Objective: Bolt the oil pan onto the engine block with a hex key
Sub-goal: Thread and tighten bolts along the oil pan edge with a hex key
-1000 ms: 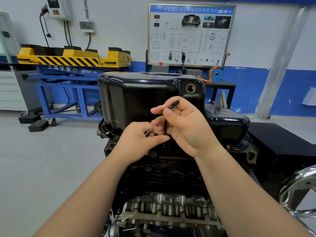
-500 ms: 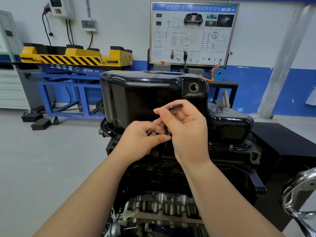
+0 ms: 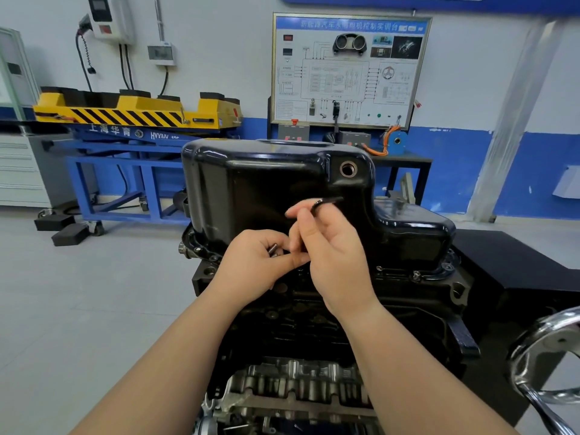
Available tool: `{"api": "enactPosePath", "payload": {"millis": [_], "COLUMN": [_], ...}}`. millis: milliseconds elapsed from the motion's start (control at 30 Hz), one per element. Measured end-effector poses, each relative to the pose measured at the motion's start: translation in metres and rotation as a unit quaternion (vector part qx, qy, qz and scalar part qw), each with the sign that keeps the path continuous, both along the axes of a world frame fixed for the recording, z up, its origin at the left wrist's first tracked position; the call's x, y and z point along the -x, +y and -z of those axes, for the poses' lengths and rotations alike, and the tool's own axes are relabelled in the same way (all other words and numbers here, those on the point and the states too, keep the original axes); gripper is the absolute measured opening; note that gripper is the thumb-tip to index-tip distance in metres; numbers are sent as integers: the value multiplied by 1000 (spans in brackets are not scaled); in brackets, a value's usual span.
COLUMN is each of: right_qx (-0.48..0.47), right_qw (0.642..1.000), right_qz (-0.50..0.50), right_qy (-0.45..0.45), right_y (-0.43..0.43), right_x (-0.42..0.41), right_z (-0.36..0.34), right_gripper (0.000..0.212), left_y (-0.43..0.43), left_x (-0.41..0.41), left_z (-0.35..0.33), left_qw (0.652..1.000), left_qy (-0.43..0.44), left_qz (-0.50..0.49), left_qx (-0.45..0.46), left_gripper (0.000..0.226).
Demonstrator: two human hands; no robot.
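A glossy black oil pan (image 3: pixel 260 189) sits upside-up on the dark engine block (image 3: pixel 314 315) in the middle of the view. My right hand (image 3: pixel 332 255) grips a black hex key (image 3: pixel 328 201); its short arm sticks out to the right above my fingers, and its long arm runs down behind them toward the pan flange. My left hand (image 3: pixel 254 262) pinches a small metal bolt (image 3: pixel 272 250) just left of the key. The key's lower tip is hidden by my fingers. Fitted bolts show along the flange at the right (image 3: pixel 416 274).
A chrome handwheel (image 3: pixel 546 356) juts in at the lower right. A black bench (image 3: pixel 508 255) stands right of the engine. A yellow and blue lift table (image 3: pixel 138 120) stands at the back left, a wiring training board (image 3: pixel 348 70) on the far wall.
My right hand has turned the hex key, so its short arm swung from pointing up-right to lying nearly level. The left hand kept its hold on the bolt.
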State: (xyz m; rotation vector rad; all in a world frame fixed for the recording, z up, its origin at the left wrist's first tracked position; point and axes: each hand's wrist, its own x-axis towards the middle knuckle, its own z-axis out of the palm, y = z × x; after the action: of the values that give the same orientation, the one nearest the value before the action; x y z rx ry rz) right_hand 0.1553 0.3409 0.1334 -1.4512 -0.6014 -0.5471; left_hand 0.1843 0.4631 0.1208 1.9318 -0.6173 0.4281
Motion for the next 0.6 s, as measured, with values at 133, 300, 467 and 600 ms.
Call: {"api": "enactPosePath", "payload": {"millis": [133, 300, 467, 600], "right_qx": [6, 115, 248, 270], "right_qw": [1000, 992, 966, 959], "right_qz": [-13, -3, 32, 17], "right_qy": [-16, -46, 71, 79], "right_y": [0, 1, 6, 6], "right_x": [6, 13, 16, 19], "right_z": [-14, -25, -8, -5], "right_gripper": [27, 25, 17, 11], "left_y": [-4, 0, 11, 14], "left_x": [15, 34, 39, 44], "left_z": [1, 7, 6, 8], "left_qw": [990, 742, 617, 551], "left_qy": [63, 412, 471, 480], "left_qz": [12, 114, 155, 151], "left_qx": [122, 517, 612, 666], "left_gripper": [20, 30, 53, 52]}}
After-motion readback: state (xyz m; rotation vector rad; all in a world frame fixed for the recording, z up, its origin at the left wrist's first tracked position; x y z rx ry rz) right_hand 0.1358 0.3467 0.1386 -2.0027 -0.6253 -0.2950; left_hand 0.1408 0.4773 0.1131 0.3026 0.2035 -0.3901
